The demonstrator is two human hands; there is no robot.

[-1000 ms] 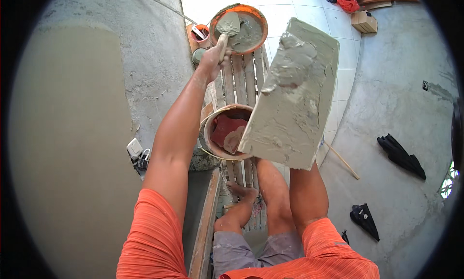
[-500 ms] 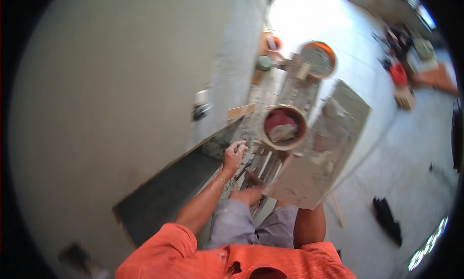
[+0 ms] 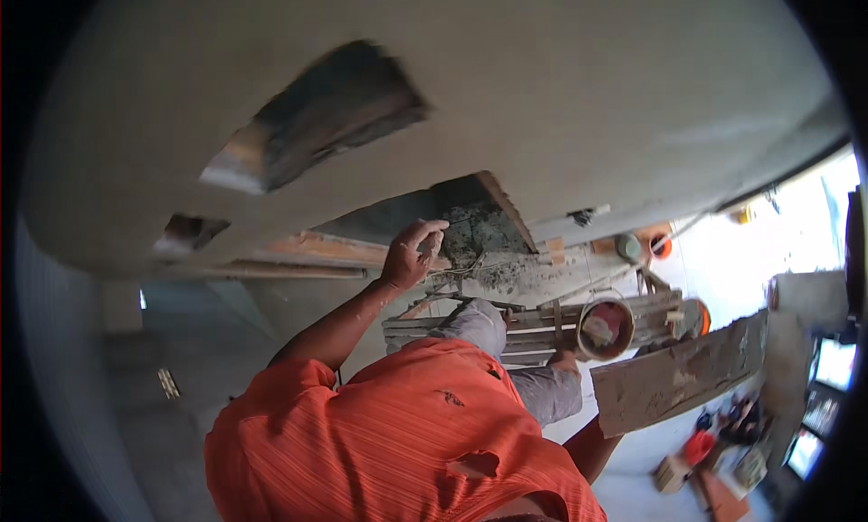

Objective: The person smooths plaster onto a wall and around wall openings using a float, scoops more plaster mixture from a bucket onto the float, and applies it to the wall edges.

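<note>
My left hand is raised in front of the wall recess, fingers bent and apart, with nothing visible in it. Pale mortar smears its fingers. My right forearm runs beneath a mortar board, a flat rectangular slab coated in grey mortar. The board is held up and tilted at my right side; it hides my right hand. Close to the board's inner edge stands a round bucket with something reddish inside. The dark recess has a rough, mortar-spattered lower face.
A slatted wooden plank platform lies below me. Beyond it are an orange bucket and a green container. The plastered wall has another opening. A cardboard box sits on the floor at lower right.
My view has swung left and up along the wall, bringing another opening into sight. The bucket and board now appear farther right and lower. My left hand stays raised near the recess.
</note>
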